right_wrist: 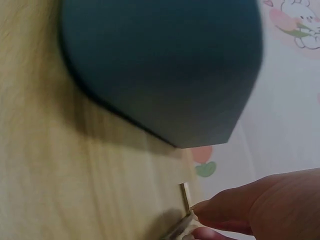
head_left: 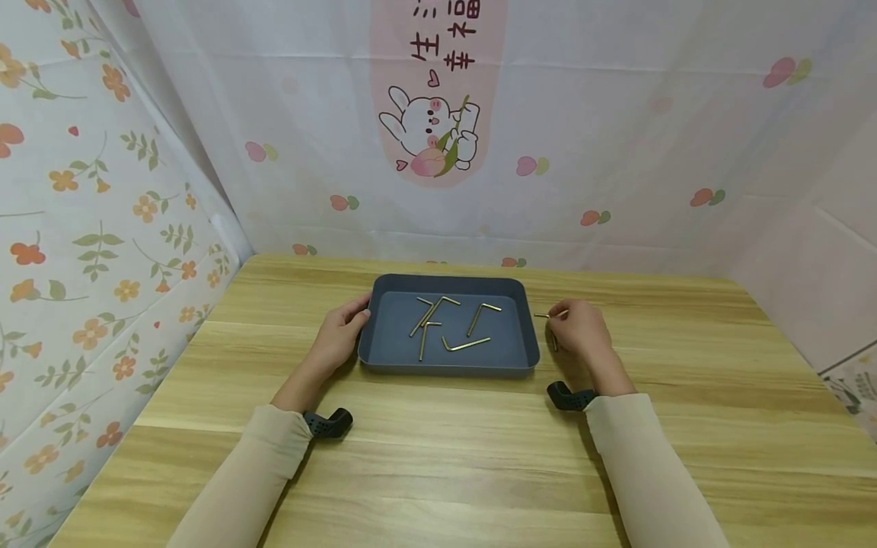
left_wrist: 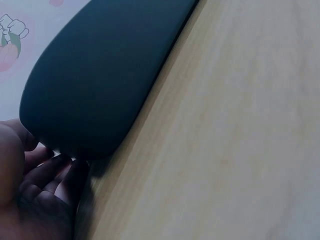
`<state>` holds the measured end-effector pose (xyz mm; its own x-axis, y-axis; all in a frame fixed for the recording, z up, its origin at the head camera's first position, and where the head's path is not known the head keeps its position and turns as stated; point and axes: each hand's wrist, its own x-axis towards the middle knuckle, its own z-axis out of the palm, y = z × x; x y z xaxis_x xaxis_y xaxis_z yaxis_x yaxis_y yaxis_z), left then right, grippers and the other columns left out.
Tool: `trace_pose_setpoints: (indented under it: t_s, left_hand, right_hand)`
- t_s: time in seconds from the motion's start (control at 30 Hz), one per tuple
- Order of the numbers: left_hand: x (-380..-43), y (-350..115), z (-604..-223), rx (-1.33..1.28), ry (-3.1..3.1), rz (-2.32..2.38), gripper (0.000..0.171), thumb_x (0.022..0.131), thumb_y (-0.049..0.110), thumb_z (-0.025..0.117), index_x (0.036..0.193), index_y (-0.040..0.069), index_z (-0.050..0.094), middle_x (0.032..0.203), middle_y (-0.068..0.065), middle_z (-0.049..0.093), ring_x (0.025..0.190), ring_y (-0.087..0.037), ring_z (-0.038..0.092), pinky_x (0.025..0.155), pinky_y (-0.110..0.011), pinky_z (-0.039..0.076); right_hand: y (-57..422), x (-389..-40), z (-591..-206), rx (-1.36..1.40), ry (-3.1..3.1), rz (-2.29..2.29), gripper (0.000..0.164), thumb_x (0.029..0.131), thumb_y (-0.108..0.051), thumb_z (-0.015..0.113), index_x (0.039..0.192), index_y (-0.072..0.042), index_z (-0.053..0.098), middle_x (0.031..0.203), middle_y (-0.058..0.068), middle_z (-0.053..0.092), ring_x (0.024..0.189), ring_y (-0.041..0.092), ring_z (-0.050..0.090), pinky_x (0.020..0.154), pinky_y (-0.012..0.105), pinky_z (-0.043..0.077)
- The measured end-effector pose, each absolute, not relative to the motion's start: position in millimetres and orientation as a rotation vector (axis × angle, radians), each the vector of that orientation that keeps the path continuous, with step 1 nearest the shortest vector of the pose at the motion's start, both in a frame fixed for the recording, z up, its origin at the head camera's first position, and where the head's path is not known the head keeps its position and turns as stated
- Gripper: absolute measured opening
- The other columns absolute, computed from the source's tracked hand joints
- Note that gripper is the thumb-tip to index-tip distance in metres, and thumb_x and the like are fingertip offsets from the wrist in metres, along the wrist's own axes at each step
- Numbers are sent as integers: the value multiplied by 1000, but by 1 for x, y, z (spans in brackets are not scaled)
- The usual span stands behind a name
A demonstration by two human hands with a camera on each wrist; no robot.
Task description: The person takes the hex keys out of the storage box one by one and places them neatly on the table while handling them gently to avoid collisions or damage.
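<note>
A dark blue-grey rectangular tray (head_left: pixel 448 371) sits on the wooden table, with several brass-coloured L-shaped hex keys (head_left: pixel 469 344) lying loose inside it. At the tray's left end my left hand (head_left: pixel 337 335) grips the side, thumb at the rim; the left wrist view shows its fingers (left_wrist: pixel 47 172) bent against the tray's end wall (left_wrist: pixel 95 90). Just right of the tray, my right hand (head_left: pixel 581 331) pinches another hex key (right_wrist: pixel 185 197) near its bend, at or close to the table surface. Part of that key is hidden by the fingers.
The wooden table (head_left: pixel 438 472) extends around the tray on all sides. A white printed cloth (head_left: pixel 617 137) hangs behind the table, and a floral cloth (head_left: pixel 103 251) hangs on the left. Each wrist wears a dark camera mount (head_left: pixel 569 397).
</note>
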<state>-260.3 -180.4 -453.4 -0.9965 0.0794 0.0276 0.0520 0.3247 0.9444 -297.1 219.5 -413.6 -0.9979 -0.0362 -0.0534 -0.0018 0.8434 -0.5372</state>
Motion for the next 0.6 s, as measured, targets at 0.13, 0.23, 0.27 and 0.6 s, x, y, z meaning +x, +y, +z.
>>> trace_pose_setpoints:
  t_s: [0.13,0.23,0.27,0.6]
  left_hand:
    - [-261,-182,-455,135,2548,1794,49,110,20,40,158,8,36,165,-13,34,155,-31,28,125,-50,30]
    - [-260,-182,-455,136,2546,1790,49,110,20,39,158,8,35,165,-13,33,155,-31,28,125,-50,30]
    - [-260,-182,-455,136,2544,1791,49,110,20,39,158,8,35,165,-12,33,155,-31,28,125,-50,30]
    - [-262,-183,-456,144,2561,1785,49,110,20,40,158,9,36,164,-12,35,155,-30,29,125,-50,30]
  right_hand:
    - [218,-295,-407,-30,2952,-849,37,100,-18,50,126,4,65,119,29,68,84,31,69,66,35,53]
    - [217,-295,-405,-31,2943,-861,37,101,-20,52,127,4,64,121,30,67,80,28,70,68,36,55]
    - [217,-294,-405,-33,2936,-876,37,101,-20,52,127,5,64,121,30,67,77,26,71,68,36,56]
    - [217,-292,-395,-111,2843,-1011,38,103,-22,55,130,4,61,122,30,65,73,24,72,65,33,61]
